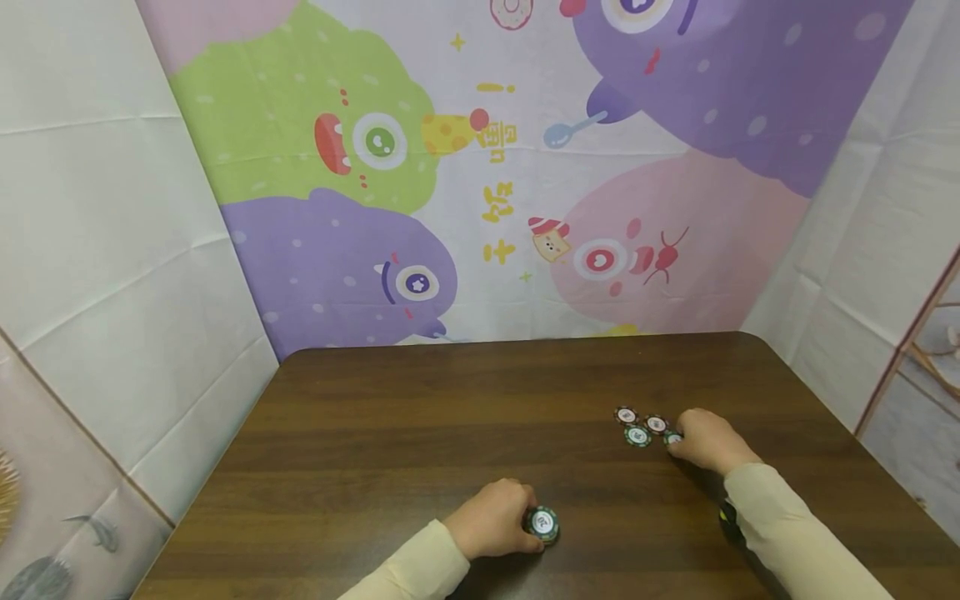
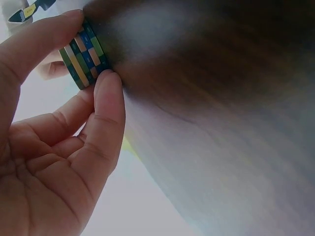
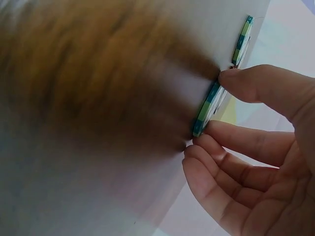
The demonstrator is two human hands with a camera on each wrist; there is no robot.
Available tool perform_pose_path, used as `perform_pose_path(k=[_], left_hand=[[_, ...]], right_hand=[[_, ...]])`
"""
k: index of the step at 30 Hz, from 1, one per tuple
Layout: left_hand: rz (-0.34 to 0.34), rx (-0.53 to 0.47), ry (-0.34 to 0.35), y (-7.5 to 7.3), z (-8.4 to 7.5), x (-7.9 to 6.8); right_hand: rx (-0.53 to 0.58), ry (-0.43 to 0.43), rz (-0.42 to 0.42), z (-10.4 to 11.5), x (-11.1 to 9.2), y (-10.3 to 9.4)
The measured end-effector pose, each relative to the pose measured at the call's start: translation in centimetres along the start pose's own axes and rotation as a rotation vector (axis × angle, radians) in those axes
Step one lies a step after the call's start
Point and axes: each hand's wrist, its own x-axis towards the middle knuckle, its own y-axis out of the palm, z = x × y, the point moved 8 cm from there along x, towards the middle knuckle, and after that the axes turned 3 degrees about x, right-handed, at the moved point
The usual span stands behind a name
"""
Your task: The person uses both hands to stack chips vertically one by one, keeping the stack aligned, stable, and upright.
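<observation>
Near the front middle of the table, my left hand (image 1: 493, 520) grips a short stack of poker chips (image 1: 543, 523) with a green-edged chip on top. The left wrist view shows the stack's layered edges (image 2: 84, 58) between thumb and fingertips. Farther right, my right hand (image 1: 708, 442) pinches a single green poker chip (image 1: 672, 438) at the table surface. In the right wrist view, thumb and fingers are at opposite edges of that chip (image 3: 207, 110). Just left of it lie a green chip (image 1: 637, 437) and two dark-edged chips, one nearer (image 1: 656, 424) and one farther left (image 1: 626, 415).
The brown wooden table (image 1: 420, 417) has rounded far corners. Behind it hangs a cloth backdrop (image 1: 502, 300) with cartoon monsters, and pale cloth panels (image 1: 135, 208) stand at both sides. A dark band (image 1: 727, 515) shows at the right wrist.
</observation>
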Motion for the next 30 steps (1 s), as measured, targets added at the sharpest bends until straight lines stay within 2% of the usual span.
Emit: perform_pose_path(k=[22,30], left_hand=[[0.011,-0.012,-0.010,0.2,0.1,0.1],[0.011,-0.001,-0.007,0.1,0.1,0.1]], right_hand=[[0.021,0.025,0.008,-0.2,-0.1,0.2],[0.069,-0.001,-0.007,1.0,-0.3,-0.2]])
